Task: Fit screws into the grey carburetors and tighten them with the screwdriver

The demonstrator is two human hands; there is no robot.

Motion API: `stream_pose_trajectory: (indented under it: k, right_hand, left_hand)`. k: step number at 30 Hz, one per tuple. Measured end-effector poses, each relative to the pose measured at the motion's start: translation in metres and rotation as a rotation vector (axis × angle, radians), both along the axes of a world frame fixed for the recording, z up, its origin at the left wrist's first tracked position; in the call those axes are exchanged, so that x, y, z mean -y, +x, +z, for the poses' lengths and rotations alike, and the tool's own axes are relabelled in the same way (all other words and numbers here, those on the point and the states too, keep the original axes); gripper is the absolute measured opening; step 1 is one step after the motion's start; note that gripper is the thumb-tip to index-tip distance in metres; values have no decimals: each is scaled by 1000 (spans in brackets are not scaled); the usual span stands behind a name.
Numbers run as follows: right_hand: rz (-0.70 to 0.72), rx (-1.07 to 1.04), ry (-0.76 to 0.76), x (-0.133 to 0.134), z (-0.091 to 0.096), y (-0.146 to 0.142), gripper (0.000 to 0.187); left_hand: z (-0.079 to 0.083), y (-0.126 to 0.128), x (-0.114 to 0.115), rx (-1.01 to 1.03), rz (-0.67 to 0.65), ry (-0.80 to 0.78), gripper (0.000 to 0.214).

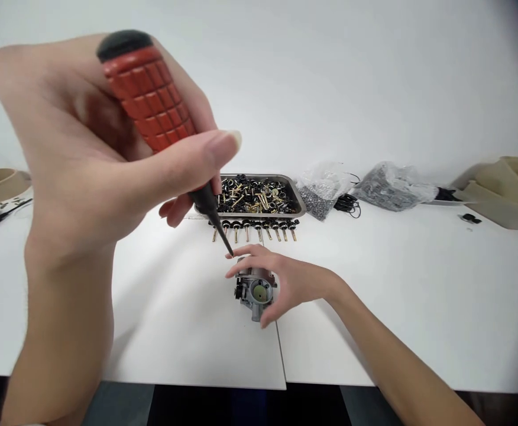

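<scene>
In my left hand [108, 148], close to the camera, is a screwdriver [152, 106] with a ridged red handle and a black end cap. Its dark shaft slants down to the right, and the tip is beside the fingertips of my right hand [285, 281]. That hand curls around a metal carburetor [254, 293] on the white table, with fingers over its top and thumb at its lower right. The round bore of the carburetor faces me, showing a brass-coloured disc inside. My fingers partly cover its top, so whether the tip touches it I cannot tell.
A metal tray [301, 204] of small black and brass parts stands behind, with a row of black-headed brass pieces [259, 226] before it. Plastic bags of parts [394, 186] lie right of it. A beige bin [494, 195] is far right, a round container [2, 186] far left.
</scene>
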State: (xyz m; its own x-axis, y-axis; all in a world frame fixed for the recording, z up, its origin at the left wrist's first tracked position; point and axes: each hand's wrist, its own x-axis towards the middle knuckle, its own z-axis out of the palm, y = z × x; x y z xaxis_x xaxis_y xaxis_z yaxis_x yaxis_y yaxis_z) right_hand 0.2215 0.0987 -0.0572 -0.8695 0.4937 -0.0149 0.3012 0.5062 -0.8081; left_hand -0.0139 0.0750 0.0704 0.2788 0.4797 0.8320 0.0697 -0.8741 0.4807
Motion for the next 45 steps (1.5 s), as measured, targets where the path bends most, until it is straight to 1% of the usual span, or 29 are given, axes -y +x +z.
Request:
stream_pose_trajectory:
  k: [2, 3, 5, 9, 12, 14, 18, 20, 23, 25, 28, 32, 35, 37, 41, 43, 45]
  right_hand:
    - [45, 37, 2, 3, -2, -4, 69]
    - [53, 46, 11, 3, -4, -5, 67]
    - [41, 41, 23, 3, -6, -6, 63]
    - [-4, 25, 8, 3, -9, -7, 52]
    - [-15, 20, 8, 3, -10, -7, 47]
    - [-14, 12, 18, 4, -9, -7, 45]
    - [-10, 4, 33, 3, -9, -7, 43]
    - [-9, 6, 34, 3, -9, -7, 42]
    - [-5, -4, 36, 3, -10, -6, 42]
    - [-4, -16, 36, 3, -11, -6, 42]
    - [-8, -33, 44, 3, -11, -6, 43]
    - [-2, -50, 58, 3, -11, -6, 43]
    - [0, -22, 71, 4, -10, -6, 45]
    - [-5, 13, 107, 5, -10, -7, 45]
    - [-23, 64, 177, 8, -10, -8, 37]
    - [-23, 66, 186, 8, -10, -9, 36]
    - [-22, 61, 186, 8, -10, -10, 36]
  left_hand:
    - [2, 7, -1, -27, 124, -32, 5]
    - [3, 11, -1, -41, 173, -45, 10]
    - [4, 17, 0, -69, 197, -45, 18]
    - [0, 21, -1, -88, 128, -68, 15]
    - [-4, 25, -4, -118, 101, -44, 16]
    - [-4, 28, -5, -151, 93, -20, 23]
    - [-4, 32, -3, -177, 58, -11, 44]
    - [-4, 32, -2, -179, 56, -29, 47]
    - [-6, 34, 0, -185, 52, -29, 46]
    - [-7, 36, 0, -203, 39, -3, 45]
    - [-10, 41, 1, -238, 8, 40, 39]
    - [-13, 46, 1, -261, -30, 45, 31]
    - [-13, 47, 1, -261, -22, 26, 27]
    - [-13, 47, 1, -262, -8, 8, 26]
    - [-11, 47, 2, -279, 23, -7, 25]
    - [-10, 48, 2, -291, 31, -15, 25]
    - [-11, 49, 1, -274, 9, -11, 25]
